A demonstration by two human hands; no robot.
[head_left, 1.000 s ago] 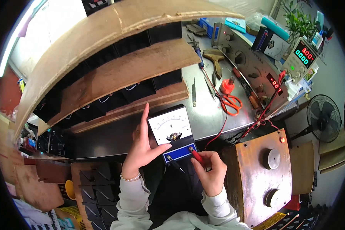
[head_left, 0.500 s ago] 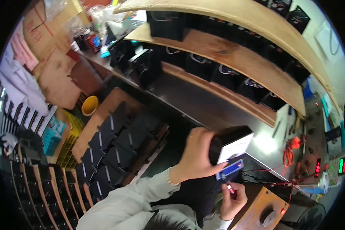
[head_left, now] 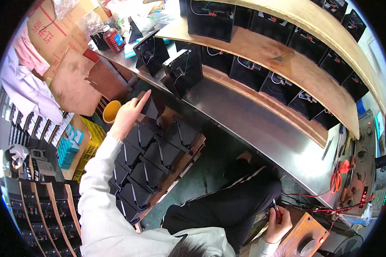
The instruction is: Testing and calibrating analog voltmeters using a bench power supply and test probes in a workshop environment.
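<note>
My left hand [head_left: 128, 115] reaches out to the left, fingers closed on a black meter case [head_left: 153, 107] above the far end of several black cases [head_left: 161, 152] on a wooden board beside my legs. The meter's white dial face is out of sight. My right hand [head_left: 278, 227], low at the right, grips red and black test-lead clips [head_left: 277, 213] near my knee, beside a wooden-topped unit [head_left: 300, 227] with a metal knob.
A steel bench [head_left: 248, 120] carries curved wooden shelves [head_left: 261, 43] of black meters, orange scissors [head_left: 336, 181] and a power panel [head_left: 362, 154]. A yellow container [head_left: 111, 109], a yellow crate [head_left: 92, 137] and cardboard [head_left: 47, 38] stand left. Racks [head_left: 43, 210] fill the lower left.
My view has turned left. My left hand has carried the meter from in front of me to the stacked cases. The clips in my right hand have come away from the meter.
</note>
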